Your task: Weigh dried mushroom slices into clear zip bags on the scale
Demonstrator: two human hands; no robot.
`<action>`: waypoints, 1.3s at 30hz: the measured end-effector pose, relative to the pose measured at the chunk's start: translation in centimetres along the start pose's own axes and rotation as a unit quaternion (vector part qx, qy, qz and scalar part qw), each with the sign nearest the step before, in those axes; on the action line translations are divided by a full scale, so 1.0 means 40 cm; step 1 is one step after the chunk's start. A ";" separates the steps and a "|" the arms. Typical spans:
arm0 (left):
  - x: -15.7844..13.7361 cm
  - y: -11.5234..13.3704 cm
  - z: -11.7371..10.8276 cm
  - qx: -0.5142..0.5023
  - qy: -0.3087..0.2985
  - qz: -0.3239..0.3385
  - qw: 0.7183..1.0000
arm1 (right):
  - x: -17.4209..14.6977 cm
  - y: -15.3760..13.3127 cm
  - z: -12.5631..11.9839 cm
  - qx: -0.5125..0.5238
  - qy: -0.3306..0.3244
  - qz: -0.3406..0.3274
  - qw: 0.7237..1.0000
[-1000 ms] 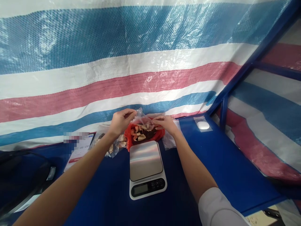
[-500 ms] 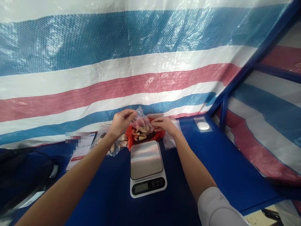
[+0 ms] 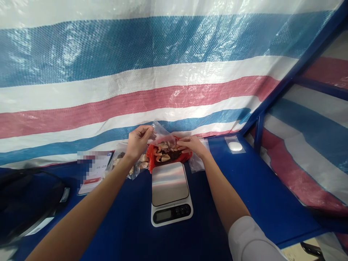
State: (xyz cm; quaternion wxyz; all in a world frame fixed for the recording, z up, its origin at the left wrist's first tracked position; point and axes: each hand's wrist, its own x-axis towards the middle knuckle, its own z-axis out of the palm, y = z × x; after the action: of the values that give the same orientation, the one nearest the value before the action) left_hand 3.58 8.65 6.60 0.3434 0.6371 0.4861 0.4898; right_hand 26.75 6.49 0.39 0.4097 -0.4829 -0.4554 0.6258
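My left hand (image 3: 139,140) pinches the upper left corner of a clear plastic bag (image 3: 162,133), which is held up over a red plastic bag (image 3: 151,159). At the clear bag's right side is my right hand (image 3: 192,145), its fingers closed on the edge. Pale tan and brown dried pieces, perhaps dried mushrooms (image 3: 164,157), lie in the open red bag; some pieces show at the clear bag's lower end, and I cannot tell if they are inside it. Directly in front stands a kitchen scale (image 3: 170,183) with a bare metal plate and a dark display.
Left of the red bag lie filled clear bags (image 3: 132,172) of similar pieces, beside a phone (image 3: 95,174). Flat clear bags (image 3: 198,165) lie at right, near a small bag with a white object (image 3: 235,146). A black bag (image 3: 29,203) sits far left. Striped sheeting (image 3: 152,94) hangs behind.
My left hand has shifted slightly left, stretching the clear bag more sideways. The bag's lower end sits a little lower over the red bag. My right hand has barely moved.
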 end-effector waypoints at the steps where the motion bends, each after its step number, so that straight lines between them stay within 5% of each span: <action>1: -0.002 0.002 0.003 -0.006 0.001 -0.003 1.000 | 0.000 0.001 0.004 -0.001 -0.002 0.001 1.000; 14: -0.023 0.001 0.010 -0.061 -0.014 -0.051 0.997 | 0.002 -0.003 0.037 0.041 0.013 -0.013 0.999; 39: -0.025 0.020 -0.022 -0.035 -0.068 -0.024 0.997 | 0.019 0.010 0.035 0.054 0.077 0.008 0.996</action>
State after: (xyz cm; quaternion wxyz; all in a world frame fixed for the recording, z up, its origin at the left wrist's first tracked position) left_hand 2.92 7.44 7.31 0.4093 0.6451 0.4589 0.4535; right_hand 25.22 6.86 -0.03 0.4639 -0.5104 -0.3847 0.6134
